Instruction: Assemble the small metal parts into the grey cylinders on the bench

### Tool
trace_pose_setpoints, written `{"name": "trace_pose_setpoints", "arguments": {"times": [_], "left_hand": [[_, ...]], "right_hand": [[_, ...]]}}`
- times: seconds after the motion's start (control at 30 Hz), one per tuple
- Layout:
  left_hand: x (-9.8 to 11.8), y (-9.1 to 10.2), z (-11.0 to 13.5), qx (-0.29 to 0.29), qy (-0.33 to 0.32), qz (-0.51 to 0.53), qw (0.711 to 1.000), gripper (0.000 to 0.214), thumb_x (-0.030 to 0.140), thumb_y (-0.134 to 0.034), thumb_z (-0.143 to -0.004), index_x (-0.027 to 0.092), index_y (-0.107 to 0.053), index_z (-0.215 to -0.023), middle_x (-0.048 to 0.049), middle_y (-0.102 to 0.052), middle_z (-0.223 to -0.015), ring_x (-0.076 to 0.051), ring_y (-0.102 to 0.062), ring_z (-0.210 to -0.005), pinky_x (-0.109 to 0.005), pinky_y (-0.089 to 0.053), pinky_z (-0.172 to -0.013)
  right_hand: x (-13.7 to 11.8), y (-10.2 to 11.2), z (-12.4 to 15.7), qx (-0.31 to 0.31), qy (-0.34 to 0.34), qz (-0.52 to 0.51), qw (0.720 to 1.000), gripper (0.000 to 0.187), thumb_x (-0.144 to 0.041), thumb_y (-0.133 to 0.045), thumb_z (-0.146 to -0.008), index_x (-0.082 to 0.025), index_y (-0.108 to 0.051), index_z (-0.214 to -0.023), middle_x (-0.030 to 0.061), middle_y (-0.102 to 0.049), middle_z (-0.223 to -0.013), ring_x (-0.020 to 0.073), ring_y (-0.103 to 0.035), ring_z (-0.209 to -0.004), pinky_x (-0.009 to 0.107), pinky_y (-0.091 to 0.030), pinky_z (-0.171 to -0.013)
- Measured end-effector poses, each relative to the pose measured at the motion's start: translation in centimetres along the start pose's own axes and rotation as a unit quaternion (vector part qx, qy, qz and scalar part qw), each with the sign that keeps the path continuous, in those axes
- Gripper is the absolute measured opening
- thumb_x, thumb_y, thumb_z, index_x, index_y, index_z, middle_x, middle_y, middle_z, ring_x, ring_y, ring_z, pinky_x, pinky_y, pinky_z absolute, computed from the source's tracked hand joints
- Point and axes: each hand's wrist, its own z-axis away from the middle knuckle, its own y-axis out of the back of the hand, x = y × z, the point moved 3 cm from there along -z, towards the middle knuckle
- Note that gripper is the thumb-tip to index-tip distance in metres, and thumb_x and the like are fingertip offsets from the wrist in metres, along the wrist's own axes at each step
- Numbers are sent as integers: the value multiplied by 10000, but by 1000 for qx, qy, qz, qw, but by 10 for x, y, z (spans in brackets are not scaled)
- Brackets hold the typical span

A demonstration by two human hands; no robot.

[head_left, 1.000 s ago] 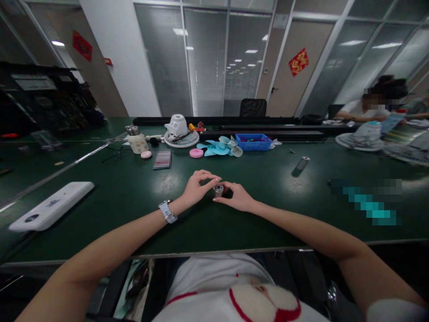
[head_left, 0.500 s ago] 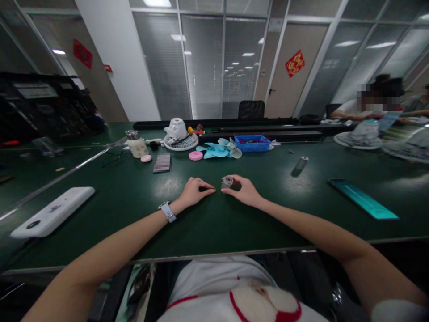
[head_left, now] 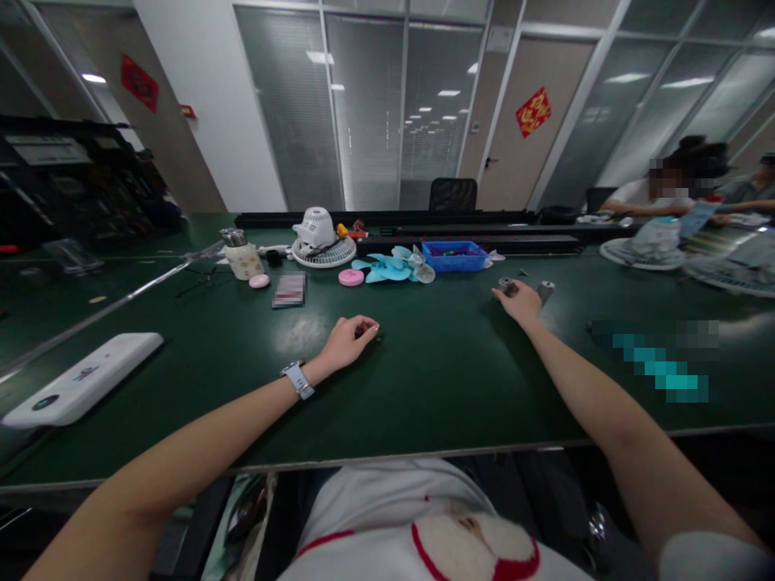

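Note:
My right hand (head_left: 521, 301) is stretched far out to the right over the green table (head_left: 424, 379). Its fingers are closed on a small grey metal cylinder (head_left: 505, 284), close to a second metal cylinder (head_left: 546, 290) lying on the table. My left hand (head_left: 348, 339) rests on the table nearer me. A watch is on its wrist. Its fingers are curled in, with a small dark thing under the fingertips that I cannot make out.
A white flat device (head_left: 78, 378) lies at the left. Across the table stand a jar (head_left: 242, 254), a white fan part (head_left: 318, 238), blue fan blades (head_left: 393, 266), a pink disc (head_left: 351, 277) and a blue tray (head_left: 454, 256). Other people sit at the far right.
My right hand has carried the small cylinder from in front of me out to the far right, beside the other cylinder. My left hand let go of it and stayed curled on the table.

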Motion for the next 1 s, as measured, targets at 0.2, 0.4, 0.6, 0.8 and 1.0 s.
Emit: {"name": "trace_pose_setpoints", "arguments": {"times": [0.2, 0.4, 0.6, 0.8, 1.0], "left_hand": [[-3, -1, -1, 5, 10, 17, 1000, 366, 493, -508, -914, 211, -681, -1073, -61, -711, -962, -221, -626, -915, -357, -481, -814], [-9, -1, -1, 52, 43, 50, 996, 385, 501, -481, -924, 191, -636, -1093, -73, -692, -967, -218, -633, -906, -352, -485, -805], [-8, -2, -2, 62, 29, 76, 995, 344, 472, -499, -916, 182, -622, -1053, -74, -696, -965, -207, -641, -884, -331, -491, -784], [-9, -2, -2, 58, 35, 66, 995, 339, 478, -492, -915, 191, -624, -1038, -56, -693, -899, -201, -644, -838, -327, -482, -759], [-7, 0, 0, 44, 45, 55, 997, 358, 487, -483, -922, 192, -626, -1066, -59, -694, -918, -206, -639, -861, -339, -479, -787]], "right_hand": [[-24, 11, 14, 70, 27, 3, 997, 708, -430, -671, -803, -103, -474, -1399, 228, -581, -1327, 361, -535, -1224, 526, -388, -1021], [-120, 17, 89, 6, 366, -85, 927, 515, -404, -523, -940, -142, -502, -1384, 155, -563, -1387, 280, -496, -1290, 474, -338, -1098], [-194, 2, 192, -288, 580, -159, 745, 421, -307, -519, -974, -233, -551, -1387, 89, -492, -1485, 222, -454, -1373, 435, -383, -1097], [-199, -7, 196, -290, 544, -212, 758, 344, -101, -536, -917, -273, -730, -1143, 21, -738, -1141, 170, -677, -1083, 355, -490, -982], [-160, 4, 130, -136, 469, -171, 856, 388, -54, -528, -844, -264, -752, -1080, 12, -749, -1102, 199, -692, -1010, 412, -522, -961]]}}
